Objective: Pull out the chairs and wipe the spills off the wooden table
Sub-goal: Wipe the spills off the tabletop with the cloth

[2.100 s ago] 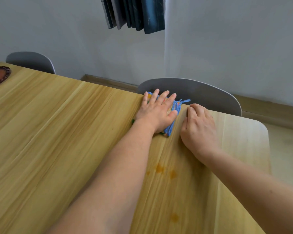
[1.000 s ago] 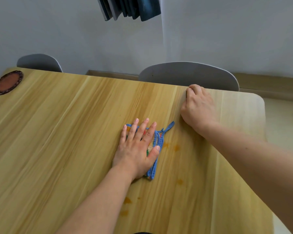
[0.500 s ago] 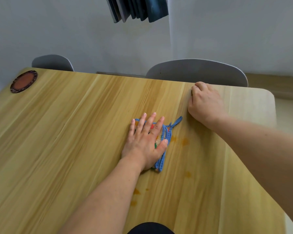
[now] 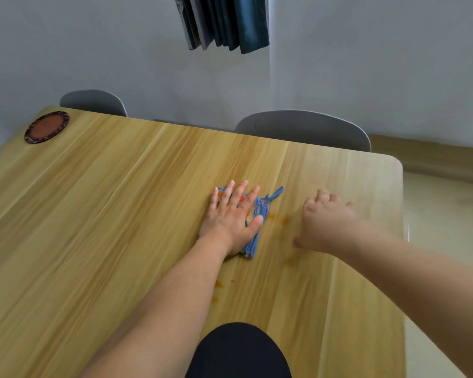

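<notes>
- Nearest, a dark rounded shape sits at the near edge of the wooden worktop, likely the person's own clothing
- Small orange spills dot the wood beside the left forearm, not yet wiped
- The left hand lies flat with fingers straight, pressing a blue-edged cloth onto the worktop; its grip is open, palm down on the rag
- More orange spots lie just to the right of the cloth, between the two hands
- The right hand is blurred, fingers loosely curled, holding nothing; whether it touches the wood I cannot tell
- I judge wiping is the step in hand; next the cloth wants sweeping right over the near spots, then back toward the person for the others
- Wide bare wood to the left gives room; the right edge and rounded corner are closer, so strokes there should stop short
- Far off, a brown coaster sits at the left corner, and two grey chairs stand tucked behind the far edge
</notes>
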